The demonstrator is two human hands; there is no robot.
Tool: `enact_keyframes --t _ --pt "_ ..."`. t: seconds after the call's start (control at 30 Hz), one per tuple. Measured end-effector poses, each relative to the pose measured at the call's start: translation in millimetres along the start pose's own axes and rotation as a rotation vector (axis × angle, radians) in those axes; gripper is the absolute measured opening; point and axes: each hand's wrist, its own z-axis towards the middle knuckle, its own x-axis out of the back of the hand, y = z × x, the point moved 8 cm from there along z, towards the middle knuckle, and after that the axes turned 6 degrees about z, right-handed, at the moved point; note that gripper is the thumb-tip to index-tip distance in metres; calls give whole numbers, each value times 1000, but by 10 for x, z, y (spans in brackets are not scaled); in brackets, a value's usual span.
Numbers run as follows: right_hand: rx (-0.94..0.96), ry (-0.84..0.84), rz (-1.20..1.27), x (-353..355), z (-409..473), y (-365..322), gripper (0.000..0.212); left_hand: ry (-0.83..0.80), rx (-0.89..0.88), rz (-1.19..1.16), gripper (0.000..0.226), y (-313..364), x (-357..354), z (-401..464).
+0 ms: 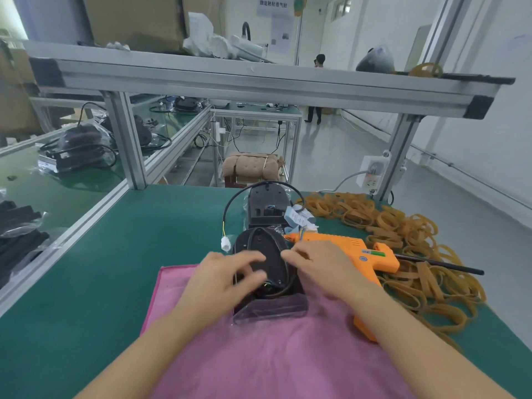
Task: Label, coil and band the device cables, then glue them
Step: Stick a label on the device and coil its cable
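Item: black device (260,254), resting on a pink cloth (259,355) at the near middle of the green bench (100,269). Long axis runs away from the person, narrow rounded end farthest off, a clear plastic piece at the near end. A second like unit (266,205) stands just beyond it.

Cable (230,208): black, sheathed, looping up and round the far unit — ending in a white connector (225,243) beside the near device. Judged stiff enough to spring back when coiled; best taken along the sheath, not by the thin coloured wires at the ends (those look fragile).

Left hand (227,272): fingers spread and lightly bent over the device top, resting on it; blurred, so whether the grip closes on anything I cannot tell.

Right hand (313,266): fingertips drawn together at the device's right edge, seemingly on a wire — too small to confirm.

Glue gun (354,251): orange, lying under the right hand, nozzle pointing left toward the devices.

Rubber bands (403,234): loose tan heap, right side of bench. Paper labels (299,218) just beside the far unit.

Device shell judged hard, light, smooth.
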Motion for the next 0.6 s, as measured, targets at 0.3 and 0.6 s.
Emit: enact_keyframes --t 0.3,0.6 --pt "-104 48 -19 -278 236 10 40 5 504 -257 52 -561 -610 584" --pt "3 -120 -64 -400 464 -110 52 76 365 -217 35 -487 -518 595"
